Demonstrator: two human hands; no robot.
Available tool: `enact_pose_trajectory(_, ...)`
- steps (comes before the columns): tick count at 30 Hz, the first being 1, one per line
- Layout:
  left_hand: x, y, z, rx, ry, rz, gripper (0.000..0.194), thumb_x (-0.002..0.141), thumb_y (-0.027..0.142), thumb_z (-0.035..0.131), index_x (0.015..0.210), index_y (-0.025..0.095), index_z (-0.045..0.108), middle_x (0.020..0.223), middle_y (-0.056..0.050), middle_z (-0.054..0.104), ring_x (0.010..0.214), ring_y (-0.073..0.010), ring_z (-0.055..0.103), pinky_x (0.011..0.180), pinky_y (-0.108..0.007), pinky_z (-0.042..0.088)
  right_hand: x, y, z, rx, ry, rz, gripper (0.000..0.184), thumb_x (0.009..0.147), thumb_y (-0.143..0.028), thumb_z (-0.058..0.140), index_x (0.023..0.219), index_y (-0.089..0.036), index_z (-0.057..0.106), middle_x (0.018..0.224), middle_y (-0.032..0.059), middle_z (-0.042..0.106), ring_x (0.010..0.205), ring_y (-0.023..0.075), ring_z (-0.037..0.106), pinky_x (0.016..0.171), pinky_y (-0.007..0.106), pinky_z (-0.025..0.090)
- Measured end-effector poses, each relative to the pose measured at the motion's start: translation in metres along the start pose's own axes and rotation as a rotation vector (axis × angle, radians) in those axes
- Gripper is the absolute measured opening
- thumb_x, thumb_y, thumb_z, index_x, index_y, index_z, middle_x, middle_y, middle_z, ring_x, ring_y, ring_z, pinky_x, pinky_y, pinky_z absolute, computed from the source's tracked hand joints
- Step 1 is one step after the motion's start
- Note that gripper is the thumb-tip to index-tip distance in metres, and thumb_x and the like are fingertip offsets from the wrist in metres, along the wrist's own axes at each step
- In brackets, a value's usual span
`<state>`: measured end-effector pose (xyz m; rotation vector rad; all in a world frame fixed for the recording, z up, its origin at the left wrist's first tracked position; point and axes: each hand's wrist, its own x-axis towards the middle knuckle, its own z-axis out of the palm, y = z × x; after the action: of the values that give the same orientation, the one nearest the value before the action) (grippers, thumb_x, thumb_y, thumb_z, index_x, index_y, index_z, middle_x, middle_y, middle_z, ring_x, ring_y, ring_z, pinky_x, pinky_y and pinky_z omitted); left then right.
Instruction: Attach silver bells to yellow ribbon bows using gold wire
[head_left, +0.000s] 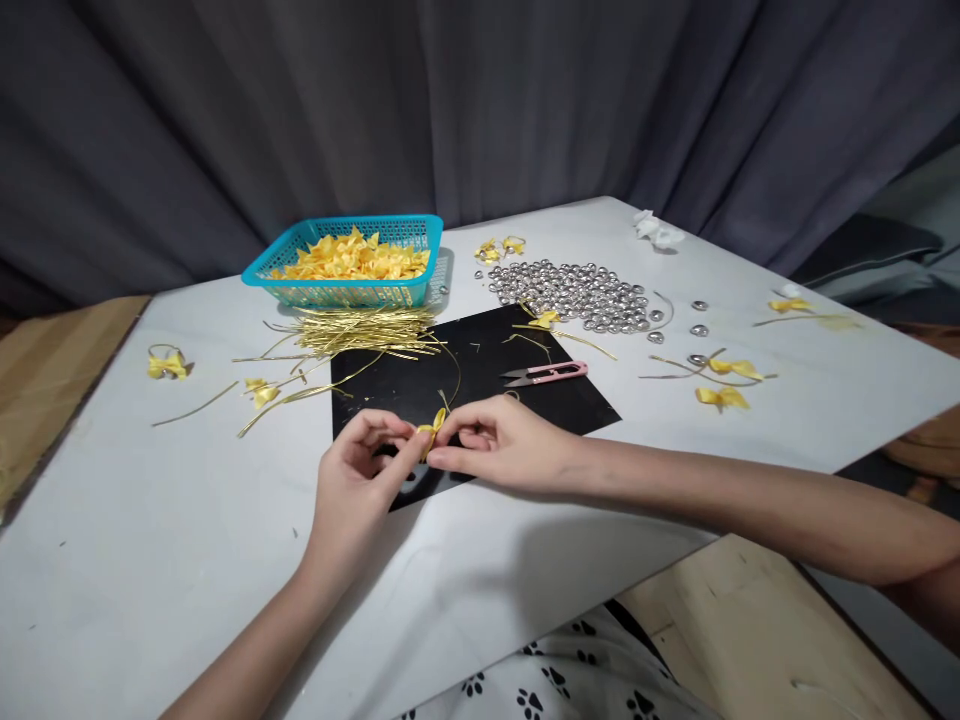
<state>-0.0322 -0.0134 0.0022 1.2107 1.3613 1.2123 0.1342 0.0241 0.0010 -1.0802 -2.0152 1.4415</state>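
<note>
Between my two hands, over the near part of a black mat (480,350), is a small yellow ribbon bow (433,428). My left hand (371,460) pinches the bow from the left with thumb and fingers. From the right, the fingertips of my right hand (499,445) close on its other side. A thin gold cord rises in a curve from near the bow. Pink-handled thread snips (547,374) lie on the mat beyond my right hand. Behind my left hand lies a bundle of gold cords (360,330), partly on the mat.
A blue basket (341,293) of yellow bows stands at the back left. Many silver beads (570,295) are heaped at the back right. Loose bows, such as one yellow bow (721,398), and cord pieces lie on the white table (187,530). White scraps (658,230) sit near the far edge.
</note>
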Motion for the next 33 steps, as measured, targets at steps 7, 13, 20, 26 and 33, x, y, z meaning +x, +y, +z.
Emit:
enact_pose_trajectory(7,-0.009,0.000,0.001,0.280,-0.103,0.207,0.011,0.072,0.020,0.066,0.078,0.021,0.057,0.080,-0.001,0.061,0.078,-0.0159,0.057,0.069,-0.025,0.046,0.002,0.002,-0.005,0.160,-0.048,0.015,0.042,0.079,-0.053,0.055,0.073,-0.012,0.049,0.061,-0.0052,0.033,0.055,0.0041,0.027,0.049,0.018,0.020)
enact_pose_trajectory(13,-0.004,0.004,-0.006,0.250,-0.026,0.199,0.017,0.073,0.023,0.062,0.090,0.021,0.060,0.085,-0.002,0.057,0.076,-0.0163,0.052,0.061,-0.024,0.042,0.001,0.001,-0.013,0.218,-0.221,0.056,0.046,0.076,-0.055,0.057,0.073,-0.010,0.054,0.064,-0.0026,0.045,0.058,0.0043,0.035,0.053,0.018,0.026)
enact_pose_trajectory(20,0.008,0.002,-0.005,0.149,-0.112,-0.049,0.012,0.069,0.030,0.069,0.069,0.019,0.065,0.072,0.000,0.062,0.062,-0.0123,0.050,0.056,-0.023,0.038,0.001,-0.001,-0.020,0.174,-0.285,0.081,0.041,0.078,-0.051,0.058,0.085,-0.011,0.059,0.060,-0.0051,0.041,0.052,0.0025,0.030,0.047,0.017,0.022)
enact_pose_trajectory(26,0.015,0.004,-0.014,-0.223,0.195,-0.194,0.013,0.069,0.029,0.069,0.075,0.020,0.062,0.088,-0.001,0.062,0.073,-0.0121,0.055,0.055,-0.019,0.042,0.003,-0.002,-0.036,0.013,-0.154,0.125,0.039,0.074,-0.043,0.066,0.096,-0.013,0.055,0.054,-0.0094,0.030,0.045,0.0015,0.024,0.043,0.017,0.019)
enact_pose_trajectory(33,0.019,0.007,-0.021,-0.308,0.359,-0.167,0.012,0.071,0.028,0.066,0.076,0.020,0.060,0.074,0.004,0.061,0.070,-0.0082,0.059,0.058,-0.015,0.044,-0.006,0.002,-0.053,-0.141,-0.293,0.288,0.049,0.076,-0.044,0.063,0.112,-0.017,0.045,0.060,-0.0070,0.044,0.046,0.0030,0.034,0.041,0.017,0.026)
